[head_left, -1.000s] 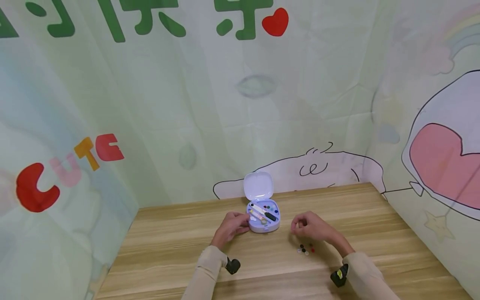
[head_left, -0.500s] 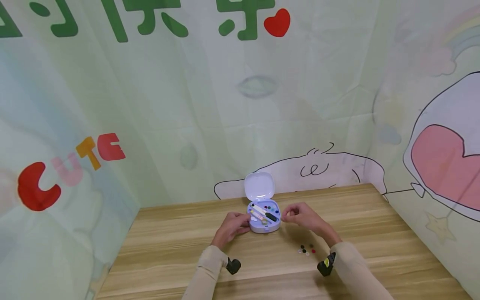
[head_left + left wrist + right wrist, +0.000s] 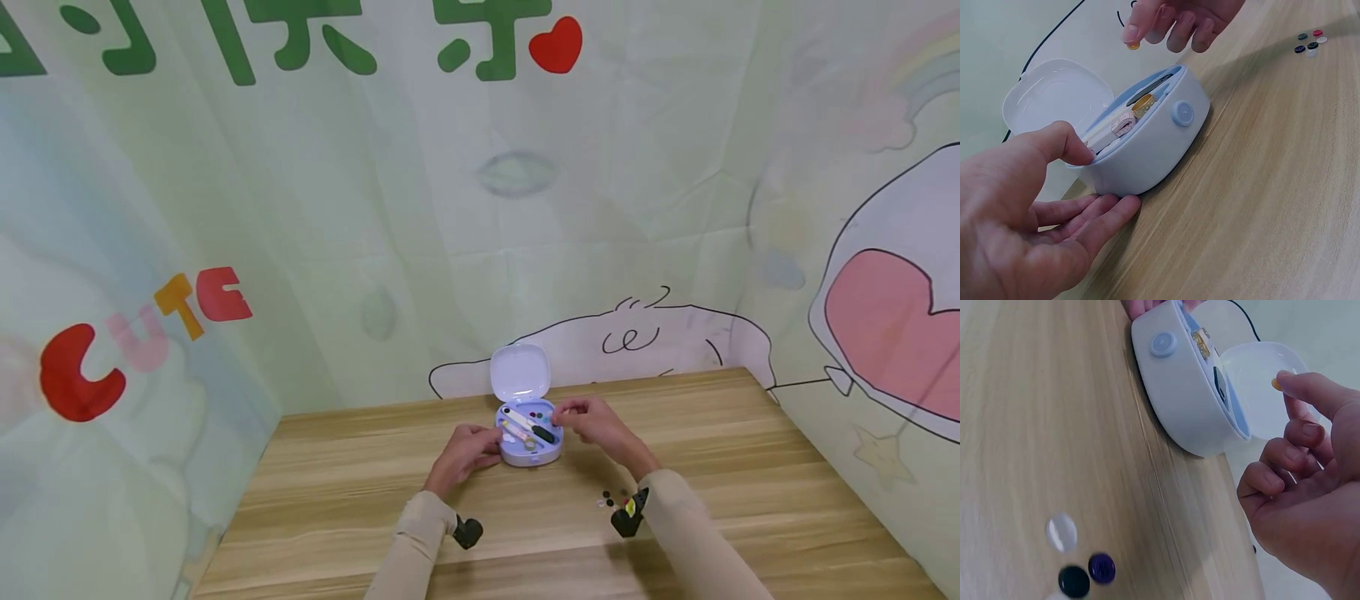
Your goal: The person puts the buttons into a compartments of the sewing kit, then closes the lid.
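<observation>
A pale blue and white sewing box (image 3: pixel 531 459) stands on the table with its white lid (image 3: pixel 521 372) raised. My left hand (image 3: pixel 462 456) holds its left side, thumb at the rim and fingers low on the outer wall. Between thumb and forefinger, my right hand (image 3: pixel 596 423) pinches a small yellow button (image 3: pixel 1276 384) above the box's right side. Inside lie a white tool with a black end (image 3: pixel 543 434), a rolled pinkish strip (image 3: pixel 1124 124), a gold ring-shaped piece (image 3: pixel 1143 106) and several small coloured buttons (image 3: pixel 536 415).
Several loose buttons (image 3: pixel 1312 45), dark, white and red, lie on the wooden table (image 3: pixel 345 500) nearer the body, partly behind the right wrist camera (image 3: pixel 628 515) in the head view. A printed cloth backdrop (image 3: pixel 375 250) rises behind the table's far edge.
My right hand has moved left and away from me, from above the loose buttons to over the box's right side, carrying the yellow button. My left hand stays at the box.
</observation>
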Action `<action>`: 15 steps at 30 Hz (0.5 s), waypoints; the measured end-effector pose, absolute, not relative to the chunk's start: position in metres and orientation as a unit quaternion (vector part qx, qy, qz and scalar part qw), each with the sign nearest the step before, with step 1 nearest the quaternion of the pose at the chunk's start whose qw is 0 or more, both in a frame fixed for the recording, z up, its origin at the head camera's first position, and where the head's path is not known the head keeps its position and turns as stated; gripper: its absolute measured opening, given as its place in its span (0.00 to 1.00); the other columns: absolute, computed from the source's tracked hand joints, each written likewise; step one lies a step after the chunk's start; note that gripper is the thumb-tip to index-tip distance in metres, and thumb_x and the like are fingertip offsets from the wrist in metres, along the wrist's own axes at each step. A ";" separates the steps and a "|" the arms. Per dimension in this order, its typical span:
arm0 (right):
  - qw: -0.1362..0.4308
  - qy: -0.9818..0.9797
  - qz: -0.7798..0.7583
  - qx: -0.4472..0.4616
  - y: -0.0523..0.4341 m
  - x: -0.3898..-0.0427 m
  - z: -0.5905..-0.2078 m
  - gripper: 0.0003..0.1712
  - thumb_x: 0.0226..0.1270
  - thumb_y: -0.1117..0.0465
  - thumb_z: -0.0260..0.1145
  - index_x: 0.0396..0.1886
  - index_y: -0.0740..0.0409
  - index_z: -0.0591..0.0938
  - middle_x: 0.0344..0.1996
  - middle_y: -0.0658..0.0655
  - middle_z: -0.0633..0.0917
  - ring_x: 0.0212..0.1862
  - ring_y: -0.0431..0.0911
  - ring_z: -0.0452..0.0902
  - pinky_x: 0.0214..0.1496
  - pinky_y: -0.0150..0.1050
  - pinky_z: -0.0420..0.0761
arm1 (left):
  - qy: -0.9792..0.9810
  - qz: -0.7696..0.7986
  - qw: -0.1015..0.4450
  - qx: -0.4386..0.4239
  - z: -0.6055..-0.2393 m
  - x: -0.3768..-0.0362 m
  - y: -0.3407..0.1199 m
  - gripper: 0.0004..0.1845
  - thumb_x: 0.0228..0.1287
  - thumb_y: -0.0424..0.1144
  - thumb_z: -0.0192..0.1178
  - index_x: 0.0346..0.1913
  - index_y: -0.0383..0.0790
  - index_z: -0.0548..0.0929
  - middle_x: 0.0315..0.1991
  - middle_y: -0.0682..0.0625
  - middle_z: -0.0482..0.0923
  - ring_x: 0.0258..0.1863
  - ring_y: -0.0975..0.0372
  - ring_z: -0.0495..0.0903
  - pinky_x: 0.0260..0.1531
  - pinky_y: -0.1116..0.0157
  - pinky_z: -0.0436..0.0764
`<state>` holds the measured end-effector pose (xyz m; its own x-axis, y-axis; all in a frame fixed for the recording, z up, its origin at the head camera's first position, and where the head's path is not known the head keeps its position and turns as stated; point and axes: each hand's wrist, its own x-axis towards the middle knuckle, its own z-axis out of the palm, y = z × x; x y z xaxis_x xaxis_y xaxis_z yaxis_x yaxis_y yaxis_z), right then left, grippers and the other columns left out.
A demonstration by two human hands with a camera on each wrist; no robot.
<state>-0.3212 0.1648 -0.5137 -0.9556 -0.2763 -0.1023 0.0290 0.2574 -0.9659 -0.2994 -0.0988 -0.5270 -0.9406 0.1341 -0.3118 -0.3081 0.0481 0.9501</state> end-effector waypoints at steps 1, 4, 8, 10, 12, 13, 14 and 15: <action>0.126 0.778 -0.610 -0.078 0.165 -0.322 -0.514 0.10 0.73 0.58 0.69 0.44 0.61 0.86 0.31 0.53 0.79 0.24 0.44 0.62 0.25 0.32 0.63 | 0.706 0.686 0.162 -0.064 -0.527 -0.300 -0.099 0.19 0.66 0.31 0.60 0.54 0.19 0.77 0.44 0.37 0.82 0.42 0.55 0.83 0.49 0.59 0.89; 0.124 0.762 -0.631 -0.072 0.164 -0.326 -0.517 0.12 0.74 0.59 0.68 0.46 0.64 0.85 0.31 0.55 0.78 0.23 0.43 0.61 0.24 0.32 0.62 | 0.705 0.687 0.162 -0.063 -0.527 -0.300 -0.099 0.19 0.66 0.31 0.60 0.54 0.19 0.77 0.43 0.38 0.82 0.41 0.56 0.83 0.48 0.59 0.89; 0.123 0.749 -0.650 -0.045 0.162 -0.329 -0.521 0.14 0.73 0.59 0.68 0.47 0.66 0.85 0.34 0.58 0.79 0.23 0.43 0.62 0.22 0.31 0.61 | 0.702 0.691 0.159 -0.059 -0.528 -0.300 -0.099 0.19 0.65 0.31 0.60 0.53 0.18 0.77 0.42 0.38 0.82 0.40 0.56 0.83 0.48 0.59 0.89; 0.121 0.744 -0.656 -0.026 0.161 -0.331 -0.523 0.13 0.73 0.59 0.69 0.48 0.66 0.86 0.35 0.58 0.80 0.23 0.43 0.62 0.22 0.31 0.61 | 0.702 0.692 0.158 -0.058 -0.529 -0.300 -0.098 0.18 0.64 0.31 0.60 0.53 0.18 0.77 0.42 0.38 0.82 0.40 0.57 0.83 0.48 0.59 0.89; 0.118 0.740 -0.662 -0.011 0.160 -0.332 -0.524 0.13 0.72 0.59 0.70 0.48 0.65 0.86 0.35 0.57 0.81 0.23 0.42 0.62 0.21 0.31 0.62 | 0.702 0.692 0.157 -0.058 -0.529 -0.300 -0.098 0.18 0.64 0.30 0.60 0.52 0.19 0.77 0.41 0.39 0.82 0.39 0.57 0.83 0.48 0.59 0.89; 0.116 0.737 -0.666 -0.004 0.160 -0.333 -0.526 0.13 0.72 0.59 0.70 0.48 0.64 0.86 0.35 0.57 0.81 0.22 0.42 0.62 0.21 0.30 0.62 | 0.701 0.694 0.157 -0.057 -0.529 -0.300 -0.098 0.18 0.64 0.30 0.60 0.52 0.18 0.77 0.41 0.39 0.82 0.39 0.57 0.83 0.48 0.59 0.89; 0.114 0.734 -0.670 0.001 0.159 -0.334 -0.526 0.12 0.72 0.59 0.70 0.48 0.64 0.86 0.35 0.56 0.81 0.22 0.42 0.62 0.20 0.30 0.61 | 0.700 0.694 0.157 -0.057 -0.529 -0.300 -0.098 0.18 0.64 0.30 0.60 0.52 0.19 0.77 0.41 0.39 0.82 0.39 0.57 0.83 0.47 0.59 0.89; 0.113 0.731 -0.673 0.005 0.159 -0.334 -0.527 0.12 0.72 0.60 0.71 0.47 0.64 0.87 0.34 0.56 0.81 0.22 0.42 0.61 0.20 0.30 0.61 | 0.699 0.695 0.157 -0.058 -0.529 -0.300 -0.098 0.18 0.63 0.30 0.60 0.51 0.19 0.77 0.41 0.39 0.82 0.39 0.58 0.83 0.47 0.60 0.89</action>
<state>-0.3343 0.1585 -0.5270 -0.9746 -0.1445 -0.1711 0.1587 0.0933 -0.9829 -0.3001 -0.0984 -0.5289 -0.9440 0.1371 -0.3001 -0.2991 0.0277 0.9538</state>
